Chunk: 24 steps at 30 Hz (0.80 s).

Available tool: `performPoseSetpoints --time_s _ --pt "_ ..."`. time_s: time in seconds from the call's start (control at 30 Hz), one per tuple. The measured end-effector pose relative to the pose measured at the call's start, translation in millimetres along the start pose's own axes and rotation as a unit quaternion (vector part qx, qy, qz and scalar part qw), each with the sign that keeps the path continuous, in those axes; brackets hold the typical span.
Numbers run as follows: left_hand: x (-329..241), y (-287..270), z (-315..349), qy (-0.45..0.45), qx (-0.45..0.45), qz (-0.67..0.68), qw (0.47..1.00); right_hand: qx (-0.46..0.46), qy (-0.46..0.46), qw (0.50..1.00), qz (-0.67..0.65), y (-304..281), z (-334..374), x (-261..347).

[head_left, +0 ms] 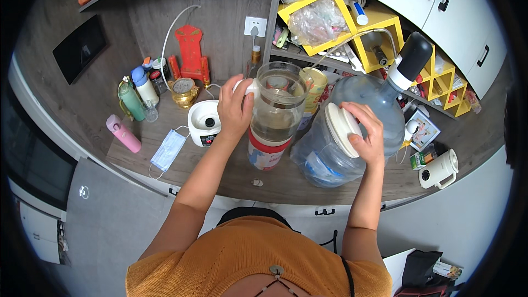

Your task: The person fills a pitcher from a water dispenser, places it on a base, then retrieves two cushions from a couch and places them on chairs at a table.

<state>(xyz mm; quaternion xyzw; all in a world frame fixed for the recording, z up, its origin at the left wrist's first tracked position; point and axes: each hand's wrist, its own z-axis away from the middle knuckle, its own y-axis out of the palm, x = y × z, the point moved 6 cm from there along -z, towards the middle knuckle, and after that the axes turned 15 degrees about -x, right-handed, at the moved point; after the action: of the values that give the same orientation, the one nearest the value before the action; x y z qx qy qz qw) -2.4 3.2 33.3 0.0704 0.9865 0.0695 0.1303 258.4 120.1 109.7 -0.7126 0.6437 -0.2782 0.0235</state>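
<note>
My left hand (235,111) is closed round the white handle of a clear glass kettle (278,115), lifted above the counter with its top uncovered. Some clear liquid seems to be inside it. My right hand (364,133) grips a round white lid (340,127) by its edge, in front of the large water bottles. Left of the kettle stands its white base (204,119), with a dark connector in the middle. Under the kettle in view is a can with a red band (267,151), partly hidden by the glass.
A large blue water bottle (374,104) carries a black-topped pump (415,58) with a thin spout; another clear bottle (322,162) stands before it. A blue face mask (169,149), a pink flask (124,133), a gold pot (185,94) and a cream kettle (440,169) share the counter.
</note>
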Motion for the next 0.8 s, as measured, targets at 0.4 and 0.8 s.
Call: performPoseSetpoints --time_s 0.4,0.8 --pt "1.1 -0.2 0.4 -0.012 0.005 0.002 1.000 0.002 0.003 1.000 0.005 1.0 -0.2 0.3" --pt "0.5 -0.1 -0.4 -0.007 0.004 -0.003 1.000 -0.004 -0.010 1.000 0.006 0.9 -0.2 1.9"
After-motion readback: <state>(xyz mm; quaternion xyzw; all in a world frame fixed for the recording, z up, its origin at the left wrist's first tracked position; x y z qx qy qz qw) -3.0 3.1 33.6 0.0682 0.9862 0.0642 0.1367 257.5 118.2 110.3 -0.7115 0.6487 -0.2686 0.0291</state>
